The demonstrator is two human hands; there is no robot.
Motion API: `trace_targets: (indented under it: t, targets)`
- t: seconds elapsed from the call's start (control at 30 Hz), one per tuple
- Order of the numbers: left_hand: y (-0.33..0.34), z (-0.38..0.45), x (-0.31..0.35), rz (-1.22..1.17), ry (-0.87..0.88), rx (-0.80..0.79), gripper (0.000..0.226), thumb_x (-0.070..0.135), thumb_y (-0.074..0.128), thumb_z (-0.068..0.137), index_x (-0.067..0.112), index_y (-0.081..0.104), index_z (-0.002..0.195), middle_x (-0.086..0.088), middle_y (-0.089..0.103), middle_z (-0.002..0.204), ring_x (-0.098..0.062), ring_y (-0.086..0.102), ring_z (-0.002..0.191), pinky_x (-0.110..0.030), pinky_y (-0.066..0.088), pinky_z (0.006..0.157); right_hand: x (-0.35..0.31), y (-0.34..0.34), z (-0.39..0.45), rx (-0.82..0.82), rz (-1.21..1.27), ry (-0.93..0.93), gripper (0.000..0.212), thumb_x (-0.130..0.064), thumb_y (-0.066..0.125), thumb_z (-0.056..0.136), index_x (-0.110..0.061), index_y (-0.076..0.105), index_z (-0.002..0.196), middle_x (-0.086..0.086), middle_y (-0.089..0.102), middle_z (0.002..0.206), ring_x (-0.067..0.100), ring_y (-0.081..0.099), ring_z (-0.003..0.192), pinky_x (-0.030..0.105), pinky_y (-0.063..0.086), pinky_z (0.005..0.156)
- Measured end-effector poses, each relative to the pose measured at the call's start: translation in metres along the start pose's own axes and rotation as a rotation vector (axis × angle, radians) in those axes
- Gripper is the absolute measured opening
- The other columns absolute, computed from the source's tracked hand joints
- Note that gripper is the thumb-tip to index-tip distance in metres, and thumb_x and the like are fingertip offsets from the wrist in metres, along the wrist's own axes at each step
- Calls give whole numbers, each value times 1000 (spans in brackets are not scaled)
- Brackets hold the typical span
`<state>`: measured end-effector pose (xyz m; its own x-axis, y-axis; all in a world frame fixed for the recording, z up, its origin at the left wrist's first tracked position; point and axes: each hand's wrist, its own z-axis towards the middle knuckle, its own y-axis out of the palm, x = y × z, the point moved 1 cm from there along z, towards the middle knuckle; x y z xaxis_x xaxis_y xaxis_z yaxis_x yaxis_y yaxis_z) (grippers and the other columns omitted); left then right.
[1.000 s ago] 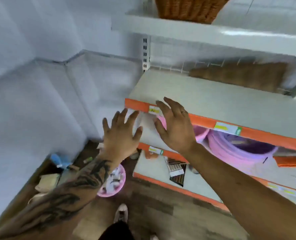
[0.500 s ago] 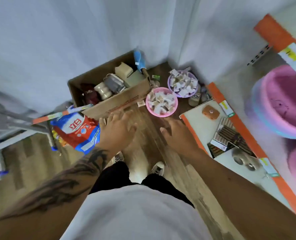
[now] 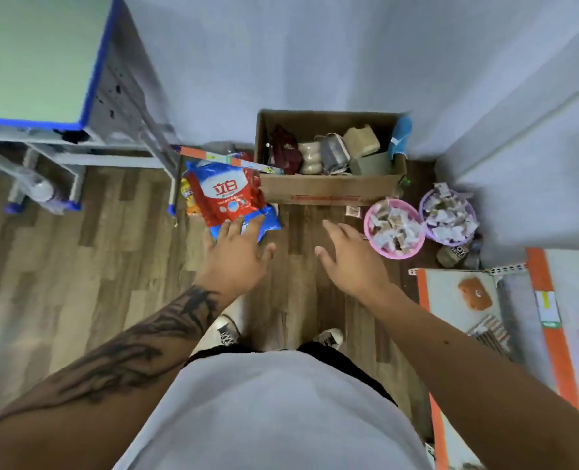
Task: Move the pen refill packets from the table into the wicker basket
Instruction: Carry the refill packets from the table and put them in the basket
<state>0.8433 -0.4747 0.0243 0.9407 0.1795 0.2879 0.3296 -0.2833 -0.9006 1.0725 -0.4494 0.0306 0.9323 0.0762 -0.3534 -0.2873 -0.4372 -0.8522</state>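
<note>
The tabletop [image 3: 33,59] stands at the upper left, pale green with a blue edge; the visible part carries no pen refill packets, and the rest lies outside the frame. The wicker basket is not in view. Progress on the task therefore cannot be confirmed from this view: no packet is seen on the tabletop, in transit, or in a basket.

A cardboard box [image 3: 328,189] of mixed goods sits on the floor against the wall. A red and blue bag [image 3: 227,196] lies just beside it, to its left. To the right of the box stand 2 small bowls, a pink bowl [image 3: 393,228] and a purple bowl [image 3: 449,215], both filled with wrapped pieces.

The left hand [image 3: 237,256] is spread flat, fingers extended, and holds nothing. The right hand [image 3: 352,262] is likewise spread and holds nothing.

Judgement: a carry is not in progress. The next pickup remains to be done.
</note>
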Motion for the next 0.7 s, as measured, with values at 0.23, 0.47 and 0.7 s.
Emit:
trace_targets:
  t: [0.23,0.47,0.7]
  targets:
    - [-28,-11,-140,-13,-97,-43,64,60,42,99,34,31,156,-7,38,160,-31,29,150,-63,16,121,-137,43,46,-27,-81,-85,63,-49,49,103,-26,34,159,15,42,157,37,44,140,48,42,112]
    - [-70,-13,-248,-71,-213,-43,64,53,45,100,30,30,157,-7,36,161,-32,28,151,-64,11,121,-247,85,74,-157,-186,-169,64,-52,45,104,-25,30,160,13,36,161,36,41,143,50,46,109]
    - [-107,-9,-348,-162,-370,64,59,52,40,102,30,29,156,-7,45,154,-32,38,143,-61,20,119,-363,101,122,-209,-302,-422,60,-51,47,104,-28,30,157,8,38,159,32,42,142,48,45,110]
